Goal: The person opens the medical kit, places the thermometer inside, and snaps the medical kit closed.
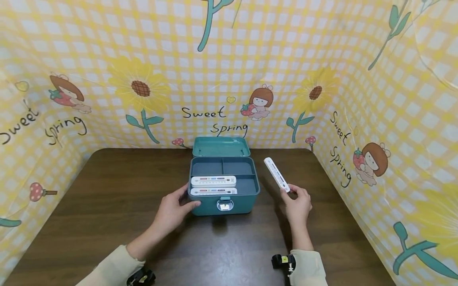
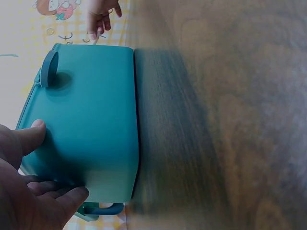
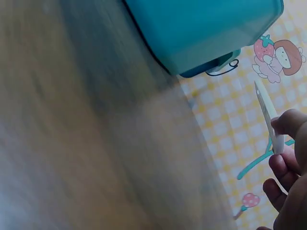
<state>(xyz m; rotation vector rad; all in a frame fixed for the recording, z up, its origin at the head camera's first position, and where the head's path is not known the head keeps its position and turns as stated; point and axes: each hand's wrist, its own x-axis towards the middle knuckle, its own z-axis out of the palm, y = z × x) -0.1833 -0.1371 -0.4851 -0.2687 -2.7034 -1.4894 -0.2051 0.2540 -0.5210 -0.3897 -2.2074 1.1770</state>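
Note:
A teal box (image 1: 207,206) with a metal front latch stands on the table, its lid (image 1: 221,146) raised at the back. My left hand (image 1: 171,210) holds the box's front left corner, thumb on the front and fingers along the left side. Right of the box, my right hand (image 1: 297,201) pinches the near end of a slim white thermometer (image 1: 276,174) with printed scale marks, held above the table and pointing away to the left. Inside the box, similar white thermometers (image 1: 213,181) lie crosswise in the front left part, another (image 1: 213,191) along the front wall.
Grey dividers (image 1: 222,166) split the box's inside, with two compartments at the back. The dark wooden table (image 1: 118,186) ends at a yellow checked cloth (image 1: 171,79) hung behind and at both sides. In the left wrist view, a teal handle (image 2: 103,209) shows behind the box.

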